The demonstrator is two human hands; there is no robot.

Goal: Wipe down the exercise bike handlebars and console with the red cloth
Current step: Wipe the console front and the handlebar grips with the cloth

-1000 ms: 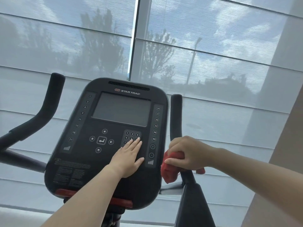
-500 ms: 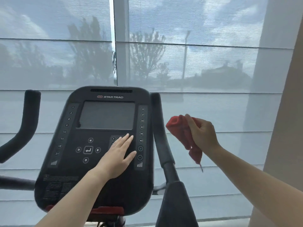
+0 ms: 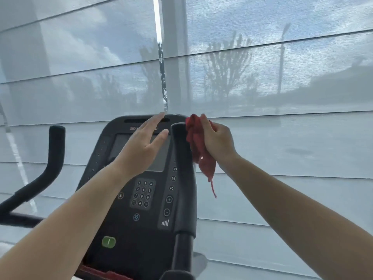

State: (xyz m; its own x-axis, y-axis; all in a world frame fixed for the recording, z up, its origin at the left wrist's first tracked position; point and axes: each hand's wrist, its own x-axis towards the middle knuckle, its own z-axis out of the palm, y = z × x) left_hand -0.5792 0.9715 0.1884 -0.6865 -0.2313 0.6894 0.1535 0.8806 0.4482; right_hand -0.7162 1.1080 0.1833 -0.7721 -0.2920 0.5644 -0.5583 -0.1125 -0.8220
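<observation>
Holding the red cloth (image 3: 198,146) in a bunch, the right hand (image 3: 219,142) has its fingers and thumb curled around the fabric, just to the right of the top end of the right handlebar (image 3: 184,178). The cloth lies against the upper right side of this black upright grip, and a thin tail of it hangs down below the hand, free in the air. The left hand (image 3: 141,152) is raised in front of the upper part of the console (image 3: 141,225), its straight fingers close to each other and the thumb spread a little apart. It holds nothing, and it is not possible to tell if the palm touches the screen (image 3: 159,158) behind it. Below this hand the console shows a number keypad (image 3: 143,194) and, nearer to the bottom, a green button (image 3: 108,242). The left handlebar (image 3: 51,164) stands well apart at the left side, curved and black. Far behind the bike, grey window shades (image 3: 282,142) cover the glass, and trees (image 3: 226,73) show dimly through them.
</observation>
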